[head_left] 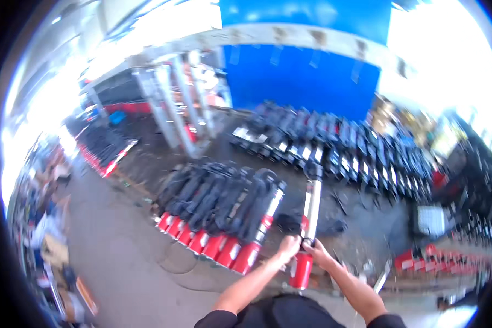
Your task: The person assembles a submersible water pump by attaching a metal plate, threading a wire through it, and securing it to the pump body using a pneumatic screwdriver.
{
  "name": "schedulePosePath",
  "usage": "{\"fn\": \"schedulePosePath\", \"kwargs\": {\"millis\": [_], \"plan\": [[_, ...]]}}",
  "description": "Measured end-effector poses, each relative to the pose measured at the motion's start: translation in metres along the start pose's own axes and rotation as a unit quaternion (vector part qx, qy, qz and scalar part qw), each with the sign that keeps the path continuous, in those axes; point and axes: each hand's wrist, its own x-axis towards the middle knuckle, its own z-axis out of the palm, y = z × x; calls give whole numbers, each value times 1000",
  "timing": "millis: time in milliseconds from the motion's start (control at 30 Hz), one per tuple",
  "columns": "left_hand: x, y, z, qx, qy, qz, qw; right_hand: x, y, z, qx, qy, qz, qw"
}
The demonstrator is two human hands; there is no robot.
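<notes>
Both my hands are closed around the middle of a long strut-like tool, with my left hand (290,247) and my right hand (318,253) side by side on it. This red-and-silver strut (301,271) has a red cylindrical base nearest me, a bright shaft pointing away and a dark fitting at its far end. Motion blur hides its exact kind. To its left, a row of similar struts (216,249) lies on the bench, red ends toward me and black hose-like parts on top. The one closest to my hands shows a silver shaft (273,202).
A dark workbench (377,218) stretches ahead. Along its back lies a long row of black and silver parts (333,142) before a blue panel (306,76). More red-ended pieces (432,259) sit at right. Metal posts (169,109) stand at left, near grey floor (109,235).
</notes>
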Motion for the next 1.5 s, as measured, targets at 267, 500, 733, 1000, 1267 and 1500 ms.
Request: {"fn": "schedulePosePath", "kwargs": {"millis": [267,500,733,1000,1267,1500], "plan": [[-19,-33,25,88,-123,-82,985,-60,38,-25,98,67,195,973],[-23,-14,20,154,-161,-54,973,-68,33,-19,84,63,218,970],[-26,-5,17,45,-179,-113,976,-62,71,-40,186,58,242,951],[-27,3,20,148,-163,-73,973,-67,43,-29,67,39,148,986],[-10,1,42,289,-148,-62,944,-51,70,-31,-69,98,92,989],[-7,-9,32,186,-122,-128,966,-71,17,-37,59,11,167,984]]}}
